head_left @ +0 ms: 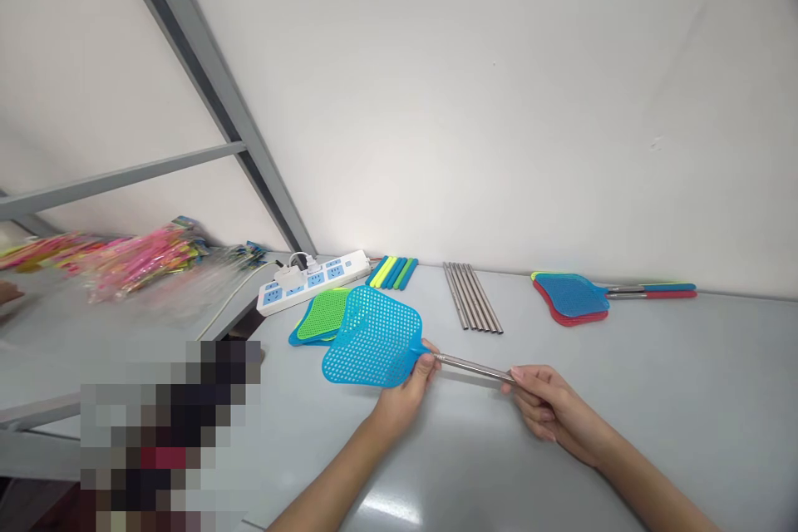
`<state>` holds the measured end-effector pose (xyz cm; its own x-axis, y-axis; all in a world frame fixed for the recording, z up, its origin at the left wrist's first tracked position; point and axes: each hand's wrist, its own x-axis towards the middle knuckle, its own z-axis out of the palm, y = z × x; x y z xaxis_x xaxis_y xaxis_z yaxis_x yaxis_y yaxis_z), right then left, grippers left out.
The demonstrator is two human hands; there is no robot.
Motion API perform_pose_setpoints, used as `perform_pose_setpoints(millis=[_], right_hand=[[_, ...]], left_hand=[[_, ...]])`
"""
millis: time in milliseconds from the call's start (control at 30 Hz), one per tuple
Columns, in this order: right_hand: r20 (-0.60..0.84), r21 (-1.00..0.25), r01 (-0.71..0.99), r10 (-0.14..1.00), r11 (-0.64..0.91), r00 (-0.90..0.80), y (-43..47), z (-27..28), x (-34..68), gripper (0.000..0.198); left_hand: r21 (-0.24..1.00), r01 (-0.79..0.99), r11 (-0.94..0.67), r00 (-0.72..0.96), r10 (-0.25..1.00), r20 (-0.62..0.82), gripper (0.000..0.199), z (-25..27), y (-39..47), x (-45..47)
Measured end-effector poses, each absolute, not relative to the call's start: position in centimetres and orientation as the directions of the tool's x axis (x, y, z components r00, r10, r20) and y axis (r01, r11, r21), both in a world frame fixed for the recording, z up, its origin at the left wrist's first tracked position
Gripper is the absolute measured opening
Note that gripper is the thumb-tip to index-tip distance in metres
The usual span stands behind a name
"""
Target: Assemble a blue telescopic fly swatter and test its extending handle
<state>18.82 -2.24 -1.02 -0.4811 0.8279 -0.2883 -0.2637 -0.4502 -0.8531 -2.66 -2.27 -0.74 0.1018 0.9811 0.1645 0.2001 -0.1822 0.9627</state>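
Observation:
A blue fly swatter head (pixel 377 337), full of small holes, is pinched at its neck by my left hand (pixel 411 382). From that neck a thin metal tube (pixel 474 366) runs to the right. My right hand (pixel 549 403) grips the tube's far end between thumb and fingers. Behind the held head, more swatter heads in green and blue (pixel 321 316) lie on the table, partly covered. Several metal tubes (pixel 472 299) lie side by side near the wall. Left of them is a row of blue, yellow and green handle grips (pixel 392 273).
A white power strip (pixel 312 283) with plugs and cords lies at the back left. Whole fly swatters (pixel 570 295) in blue, red and yellow are stacked at the right. Bagged pink items (pixel 150 258) lie on the neighbouring table, past a grey metal frame (pixel 237 116). Someone's hand (pixel 9 299) shows at far left.

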Motion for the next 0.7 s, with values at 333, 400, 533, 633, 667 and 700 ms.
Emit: perform_pose_setpoints(millis=[333,400,533,633,667,700], right_hand=[[-0.317,-0.849,-0.215,0.791,-0.483,-0.524,-2.12,-1.11,19.18,0.031],[-0.323,-0.854,-0.198,0.789,-0.481,-0.523,-2.09,-0.98,19.2,0.032],[-0.337,-0.857,-0.179,0.787,-0.484,-0.517,-2.16,-0.67,19.11,0.033],[-0.338,-0.864,-0.174,0.801,-0.472,-0.495,-2.31,-0.52,18.9,0.034],[-0.331,-0.868,-0.178,0.808,-0.463,-0.487,-2.35,-0.5,18.83,0.034],[-0.323,-0.871,-0.185,0.814,-0.455,-0.483,-2.39,-0.5,18.76,0.034]], left_hand=[[0.948,0.256,-0.19,0.057,0.982,0.181,0.033,-1.25,-2.47,-3.15],[0.944,0.262,-0.199,0.064,0.98,0.189,0.032,-1.16,-2.5,-3.17],[0.942,0.276,-0.194,0.071,0.981,0.181,0.031,-0.65,-2.66,-3.07],[0.953,0.265,-0.147,-0.027,0.987,0.159,0.03,-0.38,-2.82,-2.93],[0.958,0.254,-0.135,-0.067,0.985,0.157,0.03,-0.38,-2.84,-2.88],[0.962,0.241,-0.129,-0.099,0.983,0.156,0.03,-0.43,-2.83,-2.83]])
